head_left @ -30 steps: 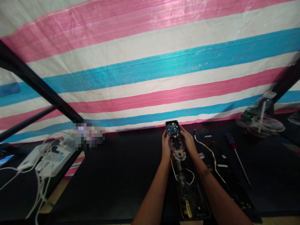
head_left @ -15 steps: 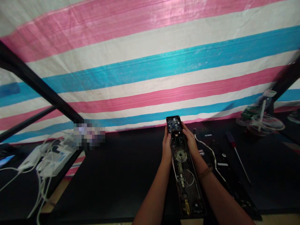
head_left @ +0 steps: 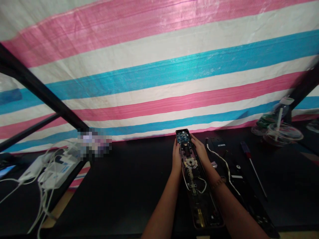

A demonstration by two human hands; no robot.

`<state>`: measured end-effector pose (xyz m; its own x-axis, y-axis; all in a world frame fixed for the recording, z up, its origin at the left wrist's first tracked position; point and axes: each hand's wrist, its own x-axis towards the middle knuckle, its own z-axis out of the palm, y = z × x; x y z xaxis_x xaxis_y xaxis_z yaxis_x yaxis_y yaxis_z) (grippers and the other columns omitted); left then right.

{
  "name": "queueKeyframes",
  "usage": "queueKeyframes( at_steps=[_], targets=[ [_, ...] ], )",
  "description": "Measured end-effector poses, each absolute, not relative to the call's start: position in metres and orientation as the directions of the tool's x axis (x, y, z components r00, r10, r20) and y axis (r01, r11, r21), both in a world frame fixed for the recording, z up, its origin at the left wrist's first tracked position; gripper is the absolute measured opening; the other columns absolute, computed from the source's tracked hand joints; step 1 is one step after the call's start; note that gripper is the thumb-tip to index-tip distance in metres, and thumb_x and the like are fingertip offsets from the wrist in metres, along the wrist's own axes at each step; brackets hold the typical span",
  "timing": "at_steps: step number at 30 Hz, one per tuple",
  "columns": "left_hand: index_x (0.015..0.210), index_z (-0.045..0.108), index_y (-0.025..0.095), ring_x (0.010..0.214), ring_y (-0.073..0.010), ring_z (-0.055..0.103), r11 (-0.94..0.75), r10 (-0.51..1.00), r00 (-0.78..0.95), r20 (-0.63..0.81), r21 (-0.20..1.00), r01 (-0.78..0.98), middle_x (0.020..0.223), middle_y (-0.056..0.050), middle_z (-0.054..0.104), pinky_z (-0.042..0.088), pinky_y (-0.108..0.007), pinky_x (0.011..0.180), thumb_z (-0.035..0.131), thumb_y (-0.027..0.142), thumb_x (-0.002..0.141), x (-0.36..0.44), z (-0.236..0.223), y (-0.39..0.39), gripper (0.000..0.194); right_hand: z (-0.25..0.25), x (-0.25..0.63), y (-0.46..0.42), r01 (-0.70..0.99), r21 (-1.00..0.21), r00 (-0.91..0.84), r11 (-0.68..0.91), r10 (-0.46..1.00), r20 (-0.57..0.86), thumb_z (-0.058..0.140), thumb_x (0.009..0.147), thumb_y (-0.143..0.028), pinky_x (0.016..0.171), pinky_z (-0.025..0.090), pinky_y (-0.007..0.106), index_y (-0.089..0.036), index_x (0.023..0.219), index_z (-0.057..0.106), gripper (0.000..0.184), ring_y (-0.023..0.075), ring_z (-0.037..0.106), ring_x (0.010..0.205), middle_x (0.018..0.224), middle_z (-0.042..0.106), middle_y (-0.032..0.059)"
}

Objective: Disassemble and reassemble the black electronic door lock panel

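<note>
A long black device housing (head_left: pixel 196 186) lies open on the black table (head_left: pixel 124 186), its inside showing a blue circuit board (head_left: pixel 183 136) at the far end, a round metal part (head_left: pixel 190 163) and thin white wires (head_left: pixel 203 189). My left hand (head_left: pixel 176 156) grips the housing's left edge near the far end. On the opposite side my right hand (head_left: pixel 199 151) holds the right edge, its fingers curled up by the circuit board.
A second long black panel (head_left: pixel 236 176) with a white cable (head_left: pixel 221 162) lies right of the housing. A red-handled screwdriver (head_left: pixel 251 166) lies beyond it. Plastic cups (head_left: pixel 281 132) stand at the far right. White chargers and cables (head_left: pixel 50 166) sit left. A striped tarp (head_left: pixel 159 66) hangs behind.
The housing's far end rose slightly half a second ago and has come back down; both hands kept their grip on its sides.
</note>
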<state>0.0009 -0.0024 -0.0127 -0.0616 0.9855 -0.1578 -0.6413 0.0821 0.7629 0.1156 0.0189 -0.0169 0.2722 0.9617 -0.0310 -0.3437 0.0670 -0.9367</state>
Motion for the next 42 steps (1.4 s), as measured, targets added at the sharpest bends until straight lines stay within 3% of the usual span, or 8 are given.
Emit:
queueKeyframes(
  at_steps=[9, 15, 30, 42],
  targets=[
    [0.107, 0.074, 0.017, 0.131, -0.0238, 0.053, 0.082, 0.979, -0.112, -0.170, 0.833, -0.547, 0.127, -0.007, 0.068, 0.032, -0.035, 0.115, 0.065, 0.033, 0.084, -0.005, -0.012, 0.004, 0.029, -0.023, 0.116, 0.023, -0.322, -0.947, 0.322, -0.001, 0.940, -0.110, 0.070, 0.067, -0.035, 0.104, 0.047, 0.042, -0.018, 0.108, 0.076, 0.045, 0.0288, 0.066, 0.113, 0.111, 0.076, 0.0063],
    [0.100, 0.075, 0.017, 0.120, -0.0255, 0.059, 0.113, 0.981, -0.082, -0.178, 0.857, -0.503, 0.110, -0.006, 0.074, 0.036, -0.039, 0.111, 0.064, 0.037, 0.084, -0.007, -0.011, 0.004, 0.028, -0.027, 0.117, 0.024, -0.309, -0.950, 0.350, -0.044, 0.923, -0.157, 0.070, 0.065, -0.031, 0.095, 0.052, 0.041, -0.017, 0.100, 0.079, 0.039, 0.0290, 0.070, 0.102, 0.101, 0.078, 0.0062],
    [0.102, 0.072, 0.016, 0.121, -0.0269, 0.059, 0.133, 0.971, -0.104, -0.217, 0.842, -0.522, 0.118, -0.011, 0.070, 0.039, -0.039, 0.108, 0.068, 0.034, 0.079, -0.005, -0.014, 0.006, 0.029, -0.027, 0.115, 0.020, -0.285, -0.958, 0.390, -0.019, 0.911, -0.134, 0.073, 0.064, -0.037, 0.092, 0.053, 0.041, -0.014, 0.104, 0.078, 0.046, 0.0300, 0.070, 0.102, 0.103, 0.078, 0.0102],
    [0.129, 0.055, 0.020, 0.108, -0.0241, 0.066, 0.045, 0.986, -0.106, -0.130, 0.815, -0.577, 0.121, -0.010, 0.068, 0.050, -0.033, 0.093, 0.066, 0.036, 0.081, 0.000, -0.002, -0.013, 0.051, -0.013, 0.112, 0.012, -0.358, -0.932, 0.315, 0.065, 0.947, -0.055, 0.071, 0.069, -0.040, 0.101, 0.049, 0.043, -0.016, 0.115, 0.074, 0.052, 0.0294, 0.067, 0.112, 0.115, 0.075, 0.0084]
  ],
)
